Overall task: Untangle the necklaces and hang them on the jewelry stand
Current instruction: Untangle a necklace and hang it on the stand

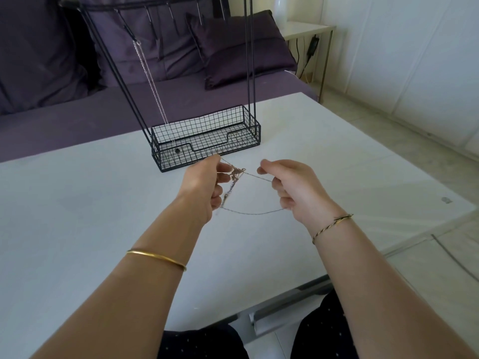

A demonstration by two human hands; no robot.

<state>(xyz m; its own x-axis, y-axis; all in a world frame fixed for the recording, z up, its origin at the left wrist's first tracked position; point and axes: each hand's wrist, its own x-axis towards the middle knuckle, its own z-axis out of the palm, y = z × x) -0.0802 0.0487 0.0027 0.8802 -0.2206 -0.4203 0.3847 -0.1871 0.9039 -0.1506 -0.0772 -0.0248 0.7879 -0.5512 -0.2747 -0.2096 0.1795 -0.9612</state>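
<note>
Tangled necklaces (pixel 237 174), taut above surface (pixel 77 203): left grip (pixel 204 187) and right grip (pixel 295 190) both pinched closed on them.

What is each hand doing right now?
Left hand: closed, pinching the tangled chains.
Right hand: closed, pinching the same chains.

Top edge cuts off the jewelry stand (pixel 206 138).
</note>
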